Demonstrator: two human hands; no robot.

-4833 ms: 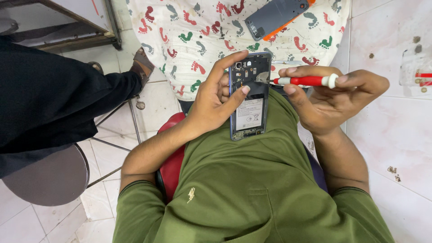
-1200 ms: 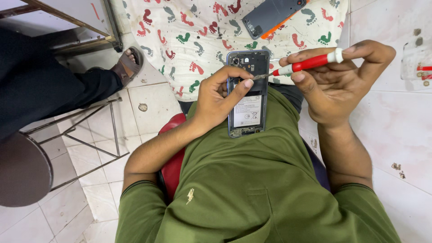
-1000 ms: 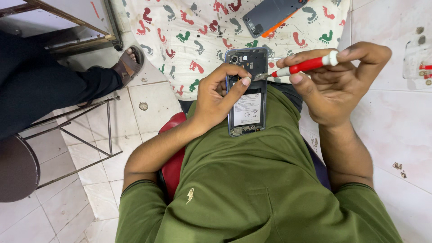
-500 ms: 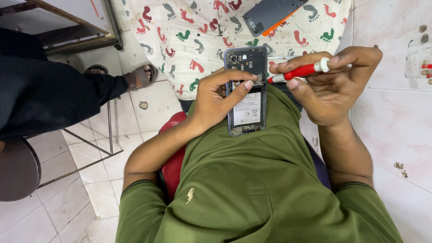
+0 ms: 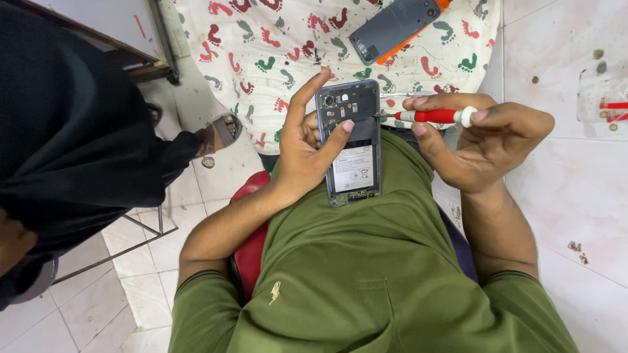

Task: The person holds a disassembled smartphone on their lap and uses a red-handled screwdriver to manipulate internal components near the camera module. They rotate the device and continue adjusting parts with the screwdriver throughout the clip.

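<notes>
My left hand (image 5: 309, 149) grips an opened phone (image 5: 354, 150) with its back cover off, the battery and circuit board showing, held over my lap in a green shirt. My thumb lies across the phone's upper half. My right hand (image 5: 481, 140) holds a small red-handled screwdriver (image 5: 435, 116) level, its metal tip touching the phone's upper right edge. The phone's grey back cover (image 5: 392, 26) lies on a white cloth with footprint patterns (image 5: 275, 59) just beyond my hands.
Another person in black clothing (image 5: 72, 137) sits at the left, a sandalled foot (image 5: 219, 134) near the cloth. A metal stool frame (image 5: 140, 229) stands on the tiled floor. More red tools in a clear bag (image 5: 611, 108) lie at the right edge.
The screwdriver has dropped from a tilted to a level position with its tip at the phone's upper right edge. The person at the left has shifted closer, the sandalled foot moving right.
</notes>
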